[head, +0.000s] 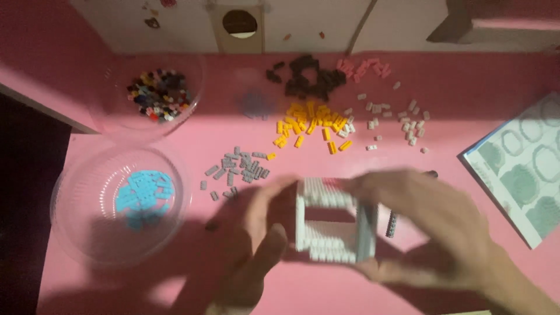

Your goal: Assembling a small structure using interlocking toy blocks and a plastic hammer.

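Note:
A white square frame built of small bricks (333, 220) stands on the pink table (455, 116), hollow in the middle. My left hand (256, 245) grips its left side, thumb against the front. My right hand (426, 227) wraps over its right side and top edge. Both hands are blurred by motion. Piles of loose small bricks lie beyond the frame: grey bricks (239, 168), yellow bricks (312, 123), dark brown bricks (306, 79), pink bricks (364, 67) and white bricks (396, 119).
A clear bowl (76, 233) at the left holds light blue bricks (143, 195). Behind it another clear bowl (195, 76) holds mixed dark and coloured bricks (158, 95). A printed instruction sheet (525, 169) lies at the right edge. A dark strip (391, 224) lies beside the frame.

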